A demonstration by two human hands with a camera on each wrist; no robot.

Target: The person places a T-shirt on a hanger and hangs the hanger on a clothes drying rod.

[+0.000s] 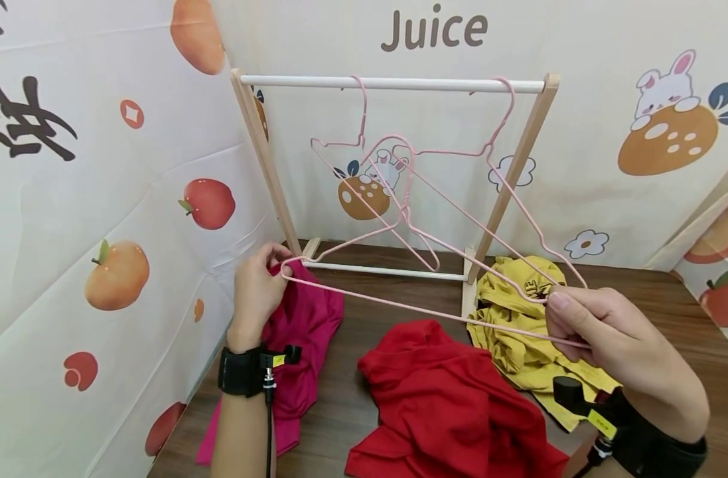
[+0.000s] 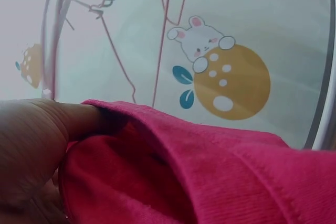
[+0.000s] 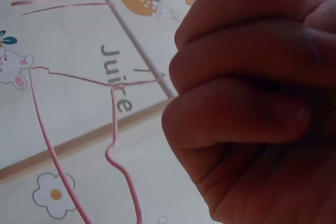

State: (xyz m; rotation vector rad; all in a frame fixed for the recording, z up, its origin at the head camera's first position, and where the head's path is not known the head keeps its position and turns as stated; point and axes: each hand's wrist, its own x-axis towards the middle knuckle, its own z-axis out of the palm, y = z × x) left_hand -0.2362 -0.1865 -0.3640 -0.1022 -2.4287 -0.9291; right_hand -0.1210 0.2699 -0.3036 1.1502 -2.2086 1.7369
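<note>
My right hand [image 1: 620, 338] grips one end of a pink wire hanger [image 1: 435, 309], which is held up in front of the rack with its hook upward. In the right wrist view the fingers [image 3: 236, 61] are curled. At the hanger's other end, my left hand [image 1: 258, 285] pinches the edge of a magenta garment [image 1: 298, 338]. The left wrist view shows the thumb at the opening of the magenta cloth [image 2: 220, 166]. Beside that thumb lies the hanger's left tip; whether it is inside the cloth I cannot tell.
A wooden rack [image 1: 521, 159] with a white top bar [image 1: 423, 83] carries two pink hangers, one left [image 1: 364, 119] and one right [image 1: 507, 116]. A red garment [image 1: 441, 405] lies on the brown table [image 1: 352, 332]. A yellow garment [image 1: 507, 332] lies behind the right hand.
</note>
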